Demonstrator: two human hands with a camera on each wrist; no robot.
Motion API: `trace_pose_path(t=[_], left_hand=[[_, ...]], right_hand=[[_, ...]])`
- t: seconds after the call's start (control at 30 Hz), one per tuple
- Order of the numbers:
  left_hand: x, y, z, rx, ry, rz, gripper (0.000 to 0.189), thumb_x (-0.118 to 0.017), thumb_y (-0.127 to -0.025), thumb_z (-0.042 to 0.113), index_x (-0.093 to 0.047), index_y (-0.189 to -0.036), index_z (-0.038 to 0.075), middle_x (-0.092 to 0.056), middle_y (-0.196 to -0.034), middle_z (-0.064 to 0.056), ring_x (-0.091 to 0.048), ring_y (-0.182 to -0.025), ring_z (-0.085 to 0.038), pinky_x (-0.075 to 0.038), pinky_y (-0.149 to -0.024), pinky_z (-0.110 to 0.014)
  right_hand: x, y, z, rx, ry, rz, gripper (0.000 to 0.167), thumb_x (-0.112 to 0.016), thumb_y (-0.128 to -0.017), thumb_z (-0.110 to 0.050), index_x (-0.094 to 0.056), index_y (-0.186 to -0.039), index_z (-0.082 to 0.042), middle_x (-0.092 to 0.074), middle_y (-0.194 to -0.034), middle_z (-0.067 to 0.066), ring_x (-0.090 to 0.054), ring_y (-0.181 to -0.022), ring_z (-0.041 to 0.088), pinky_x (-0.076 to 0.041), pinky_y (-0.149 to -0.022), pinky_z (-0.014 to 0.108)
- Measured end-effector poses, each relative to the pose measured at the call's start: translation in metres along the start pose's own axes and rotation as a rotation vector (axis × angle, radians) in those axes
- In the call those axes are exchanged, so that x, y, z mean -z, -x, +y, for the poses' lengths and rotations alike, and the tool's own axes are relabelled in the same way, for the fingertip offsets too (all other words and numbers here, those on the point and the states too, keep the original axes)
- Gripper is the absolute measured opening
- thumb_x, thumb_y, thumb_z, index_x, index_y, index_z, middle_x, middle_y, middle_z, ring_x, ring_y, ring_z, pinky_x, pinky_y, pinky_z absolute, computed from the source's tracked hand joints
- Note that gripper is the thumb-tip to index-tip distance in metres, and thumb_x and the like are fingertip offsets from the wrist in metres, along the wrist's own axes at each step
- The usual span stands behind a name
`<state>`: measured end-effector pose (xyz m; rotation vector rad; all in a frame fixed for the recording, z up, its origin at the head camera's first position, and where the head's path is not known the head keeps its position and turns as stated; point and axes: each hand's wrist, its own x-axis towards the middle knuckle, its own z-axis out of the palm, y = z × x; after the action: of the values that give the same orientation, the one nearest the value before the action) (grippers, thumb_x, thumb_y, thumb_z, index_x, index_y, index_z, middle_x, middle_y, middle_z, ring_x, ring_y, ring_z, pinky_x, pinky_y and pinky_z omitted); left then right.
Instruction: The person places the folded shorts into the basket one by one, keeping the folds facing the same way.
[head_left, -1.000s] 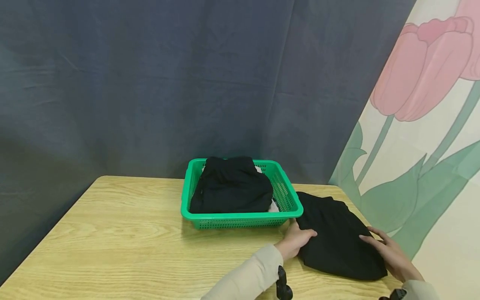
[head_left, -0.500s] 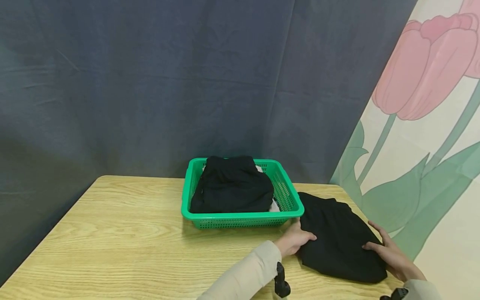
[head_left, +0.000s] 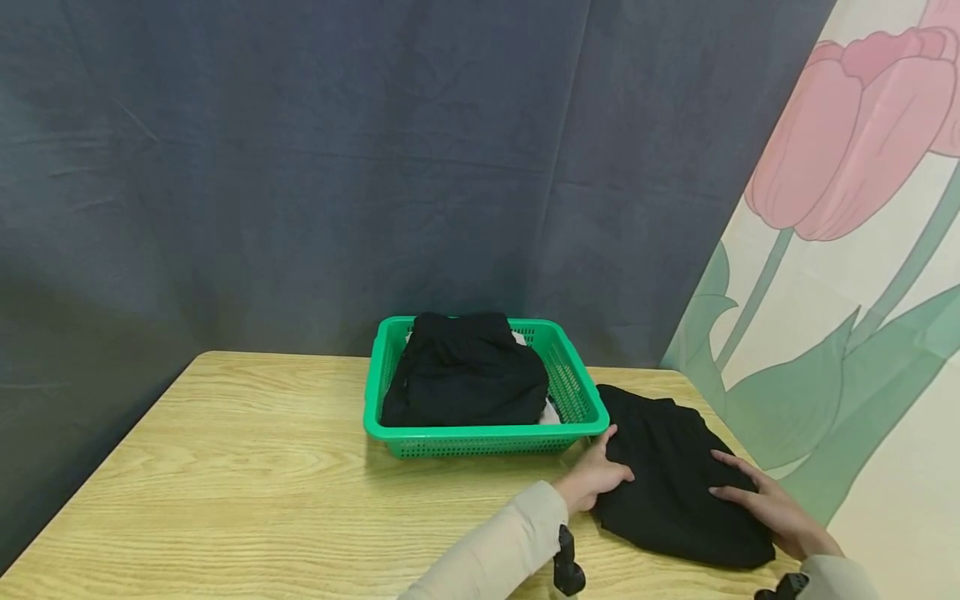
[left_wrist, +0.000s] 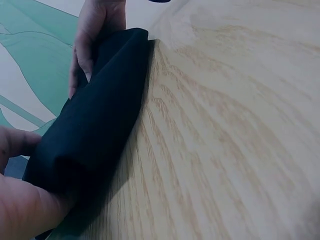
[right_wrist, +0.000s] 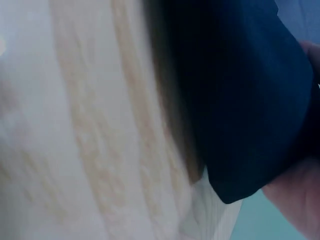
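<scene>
A folded black garment [head_left: 667, 483] lies on the table at the right, with wrinkles toward its far edge. At its left side, my left hand [head_left: 596, 477] touches the edge with thumb and index finger spread apart. My right hand [head_left: 772, 508] rests on the right side, its fingers extended over the cloth. In the left wrist view, the thick near fold of the black garment [left_wrist: 95, 115] runs between both hands. The right wrist view shows one corner of the garment [right_wrist: 245, 100] close up; most of the right hand is out of that frame.
A green plastic basket [head_left: 480, 432] stands just left of the garment, close against it. Inside lie another folded black garment [head_left: 465, 379] and some white cloth [head_left: 549, 413]. A wooden table [head_left: 225, 483] extends left; a dark curtain [head_left: 337, 167] and a painted wall [head_left: 900, 400] border it.
My right hand's fingers, lifted off the garment's edge half a second ago, now lie on the cloth further left. My left index finger has come up onto the left edge. The basket stays put.
</scene>
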<state>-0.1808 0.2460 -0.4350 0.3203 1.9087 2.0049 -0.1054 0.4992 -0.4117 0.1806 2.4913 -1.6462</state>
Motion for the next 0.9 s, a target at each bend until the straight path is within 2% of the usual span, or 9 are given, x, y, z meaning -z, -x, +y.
trace_pose_path(t=[0.17, 0.33, 0.57, 0.73, 0.9], left_hand=[[0.001, 0.0, -0.002, 0.01, 0.006, 0.006, 0.071, -0.067, -0.074, -0.013, -0.052, -0.136, 0.018, -0.05, -0.13, -0.014, -0.049, -0.118, -0.035, -0.039, -0.098, -0.051], [0.003, 0.0, -0.003, -0.011, -0.029, -0.01, 0.073, -0.065, -0.072, -0.015, -0.053, -0.136, 0.017, -0.051, -0.129, -0.011, -0.049, -0.117, -0.033, -0.04, -0.095, -0.049], [0.004, 0.002, -0.002, -0.045, -0.071, -0.039, 0.076, -0.063, -0.071, -0.017, -0.052, -0.137, 0.019, -0.052, -0.129, -0.008, -0.05, -0.113, -0.026, -0.042, -0.091, -0.043], [0.004, 0.004, 0.001, -0.072, -0.115, -0.074, 0.077, -0.063, -0.073, -0.018, -0.05, -0.139, 0.02, -0.051, -0.133, -0.006, -0.048, -0.118, -0.024, -0.042, -0.093, -0.041], [0.004, 0.006, 0.006, -0.09, -0.135, -0.106, 0.077, -0.063, -0.075, -0.016, -0.049, -0.141, 0.022, -0.049, -0.137, -0.003, -0.046, -0.122, -0.021, -0.041, -0.095, -0.039]], right_hand=[[0.0, 0.0, 0.002, 0.004, 0.021, 0.007, 0.073, -0.062, -0.094, -0.012, -0.024, -0.155, -0.022, -0.005, -0.151, 0.034, -0.052, -0.106, 0.006, -0.051, -0.084, 0.038], [-0.001, 0.001, 0.001, 0.063, 0.015, 0.004, 0.073, -0.061, -0.092, -0.006, -0.026, -0.155, -0.018, -0.009, -0.15, 0.033, -0.053, -0.103, -0.003, -0.052, -0.084, 0.036], [-0.005, 0.006, -0.003, 0.117, 0.058, 0.067, 0.076, -0.063, -0.089, -0.002, -0.025, -0.155, -0.01, -0.011, -0.15, 0.033, -0.05, -0.1, -0.01, -0.052, -0.081, 0.031], [-0.006, 0.011, -0.005, 0.116, 0.088, 0.1, 0.077, -0.063, -0.089, -0.002, -0.024, -0.155, -0.012, -0.008, -0.152, 0.034, -0.045, -0.098, -0.015, -0.051, -0.079, 0.028], [-0.008, 0.017, -0.006, 0.134, 0.137, 0.144, 0.077, -0.065, -0.089, -0.004, -0.026, -0.155, -0.015, -0.013, -0.151, 0.034, -0.045, -0.099, -0.014, -0.05, -0.079, 0.024]])
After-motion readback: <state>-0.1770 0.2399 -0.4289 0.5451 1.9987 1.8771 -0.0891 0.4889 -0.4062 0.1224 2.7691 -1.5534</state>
